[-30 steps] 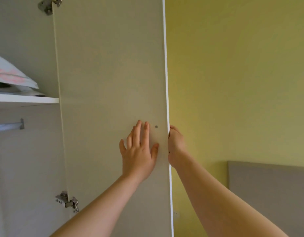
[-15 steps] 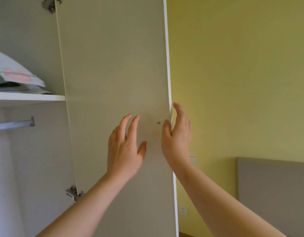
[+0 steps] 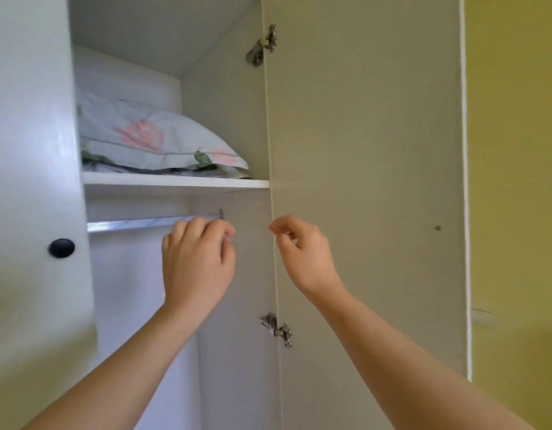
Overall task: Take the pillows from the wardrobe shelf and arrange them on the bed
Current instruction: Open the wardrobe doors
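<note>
A white pillow with pink flowers (image 3: 150, 141) lies on the wardrobe shelf (image 3: 175, 182), on top of a second, flatter pillow whose edge shows beneath it (image 3: 206, 173). My left hand (image 3: 197, 259) is raised below the shelf, in front of the hanging rail, fingers loosely curled and holding nothing. My right hand (image 3: 302, 252) hovers beside it at the hinge edge of the open right door (image 3: 361, 181), fingers curled and empty. Neither hand touches the pillows.
The wardrobe's left door (image 3: 30, 212) with a black knob (image 3: 61, 248) stands close on the left. A metal hanging rail (image 3: 144, 223) runs under the shelf. A yellow wall (image 3: 516, 181) lies to the right.
Both hands have come off the right door and moved left toward the wardrobe opening. My view has swung left, so the shelf and pillows are now in full sight.
</note>
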A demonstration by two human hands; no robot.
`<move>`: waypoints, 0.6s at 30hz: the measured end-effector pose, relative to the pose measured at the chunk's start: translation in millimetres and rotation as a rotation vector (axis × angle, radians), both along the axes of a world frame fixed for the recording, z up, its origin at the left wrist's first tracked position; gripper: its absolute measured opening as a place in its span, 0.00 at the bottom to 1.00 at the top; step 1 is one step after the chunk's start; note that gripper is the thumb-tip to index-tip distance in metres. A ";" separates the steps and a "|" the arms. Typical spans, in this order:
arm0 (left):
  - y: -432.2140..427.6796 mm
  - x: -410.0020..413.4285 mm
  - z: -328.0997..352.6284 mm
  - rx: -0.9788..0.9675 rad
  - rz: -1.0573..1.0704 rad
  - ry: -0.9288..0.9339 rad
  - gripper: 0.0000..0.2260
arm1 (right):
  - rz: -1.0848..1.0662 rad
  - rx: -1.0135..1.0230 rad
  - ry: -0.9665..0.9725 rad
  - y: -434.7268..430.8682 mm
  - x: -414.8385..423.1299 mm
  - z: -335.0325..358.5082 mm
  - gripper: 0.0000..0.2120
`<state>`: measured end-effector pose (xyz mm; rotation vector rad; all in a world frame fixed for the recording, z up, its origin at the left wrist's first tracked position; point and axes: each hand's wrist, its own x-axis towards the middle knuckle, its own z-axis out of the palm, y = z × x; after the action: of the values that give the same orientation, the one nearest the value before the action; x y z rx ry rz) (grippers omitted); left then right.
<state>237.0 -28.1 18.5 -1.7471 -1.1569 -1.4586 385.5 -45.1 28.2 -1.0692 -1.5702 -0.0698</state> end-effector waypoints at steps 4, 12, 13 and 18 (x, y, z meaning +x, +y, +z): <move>-4.8 -74.4 0.4 0.053 0.269 0.062 0.10 | 0.230 -0.104 0.038 14.0 -71.8 -1.7 0.14; -8.9 -170.4 -1.0 -0.163 0.602 0.099 0.18 | 0.472 -0.274 0.106 26.7 -167.0 -13.2 0.14; -8.2 -177.1 -2.3 -0.201 0.609 0.127 0.18 | 0.488 -0.289 0.107 27.1 -174.5 -14.7 0.14; 5.8 -184.9 2.1 -0.232 0.578 0.194 0.11 | 0.533 -0.333 0.114 29.6 -194.7 -20.7 0.13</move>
<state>52.0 -22.4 20.6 -1.4755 -1.5998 -0.8200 190.8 -15.5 7.5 -0.8514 -1.7495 0.6215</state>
